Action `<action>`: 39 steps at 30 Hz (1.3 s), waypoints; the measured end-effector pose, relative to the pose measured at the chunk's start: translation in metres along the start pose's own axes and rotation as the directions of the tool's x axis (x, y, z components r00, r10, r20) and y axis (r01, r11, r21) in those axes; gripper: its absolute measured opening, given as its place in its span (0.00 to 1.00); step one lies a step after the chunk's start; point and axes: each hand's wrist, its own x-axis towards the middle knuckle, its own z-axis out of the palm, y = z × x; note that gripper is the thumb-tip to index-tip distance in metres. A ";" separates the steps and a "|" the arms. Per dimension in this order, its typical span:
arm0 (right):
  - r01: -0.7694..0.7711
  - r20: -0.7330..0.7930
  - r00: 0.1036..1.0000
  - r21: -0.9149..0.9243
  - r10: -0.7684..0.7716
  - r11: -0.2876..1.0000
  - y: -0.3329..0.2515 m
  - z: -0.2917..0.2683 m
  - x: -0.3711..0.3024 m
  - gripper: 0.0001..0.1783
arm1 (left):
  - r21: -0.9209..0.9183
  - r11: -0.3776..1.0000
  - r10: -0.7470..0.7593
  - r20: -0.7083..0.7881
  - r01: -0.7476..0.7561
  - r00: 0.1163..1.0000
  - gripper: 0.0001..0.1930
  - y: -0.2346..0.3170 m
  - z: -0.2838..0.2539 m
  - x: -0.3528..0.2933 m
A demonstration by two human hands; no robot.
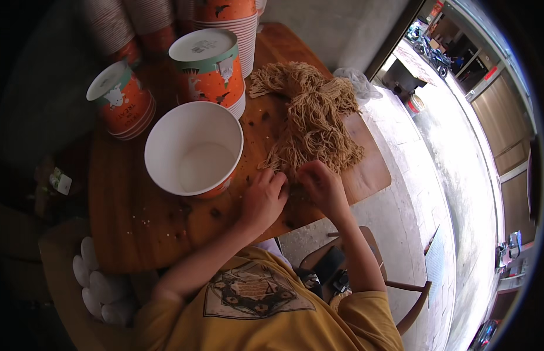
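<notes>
A loose heap of tan stringy strands [318,117], like yarn or twine, lies on the right side of the wooden table. At its near edge my left hand [265,196] rests with fingers bent and closed; their tips meet the ends of the strands. Close to its right is my right hand [323,186], curled closed by the same edge of the heap. What either hand pinches is too small or hidden to make out. Left of my hands stands an open paper bucket [196,149], white inside with an orange outside.
Behind the open bucket, upside-down stacks of orange and white paper buckets [207,79] stand on the table [131,193], with a shorter stack [122,99] at the left. A clear plastic bag [357,82] lies beyond the heap. A wooden chair [371,248] stands at the right.
</notes>
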 end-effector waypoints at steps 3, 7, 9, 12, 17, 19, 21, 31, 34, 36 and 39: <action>-0.026 -0.014 1.000 -0.011 0.026 1.000 -0.003 0.000 -0.001 0.06 | -0.118 0.993 -0.020 -0.008 0.019 1.000 0.08 -0.005 -0.002 -0.001; -0.021 -0.023 1.000 -0.005 0.021 1.000 0.000 0.001 -0.002 0.07 | -0.251 0.961 -0.129 -0.049 0.113 0.990 0.06 0.006 -0.003 0.003; -0.020 -0.042 0.999 0.035 0.021 0.999 0.006 0.002 -0.003 0.07 | -0.241 0.954 -0.190 -0.027 0.178 0.982 0.06 0.016 -0.002 0.011; -0.050 -0.037 0.998 0.056 0.052 0.997 0.003 0.006 -0.002 0.07 | -0.247 0.951 -0.195 -0.006 0.187 0.981 0.06 0.008 0.009 0.018; 0.059 -0.040 0.997 -0.041 -0.061 0.997 0.009 0.008 -0.003 0.08 | -0.416 0.857 -0.304 0.068 0.304 0.950 0.04 -0.002 0.005 0.015; 0.137 -0.024 0.990 -0.121 -0.141 0.983 0.007 0.009 -0.003 0.09 | -0.547 0.746 -0.371 0.130 0.379 0.919 0.04 0.001 -0.007 0.014; 0.251 0.010 0.964 -0.379 -0.267 0.891 0.002 0.014 -0.002 0.10 | -0.595 0.690 -0.386 0.177 0.411 0.905 0.04 0.003 -0.019 0.011; 0.059 -0.086 0.994 -0.112 -0.069 0.992 -0.001 0.018 0.002 0.11 | -0.337 0.932 -0.088 0.142 0.132 0.986 0.08 0.029 -0.072 -0.021; 0.080 -0.065 0.995 0.114 -0.073 0.990 -0.033 0.013 -0.005 0.14 | -0.311 0.946 -0.062 0.104 0.092 0.993 0.09 0.038 -0.090 -0.029; 0.488 0.104 0.872 -0.127 -0.478 0.863 -0.054 0.012 -0.002 0.17 | -0.342 0.931 -0.096 0.111 0.129 0.989 0.09 0.040 -0.100 -0.034; 0.629 0.254 0.760 -0.060 -0.597 0.775 -0.070 0.019 -0.006 0.12 | -0.419 0.907 0.003 0.110 0.044 0.994 0.08 0.050 -0.125 -0.040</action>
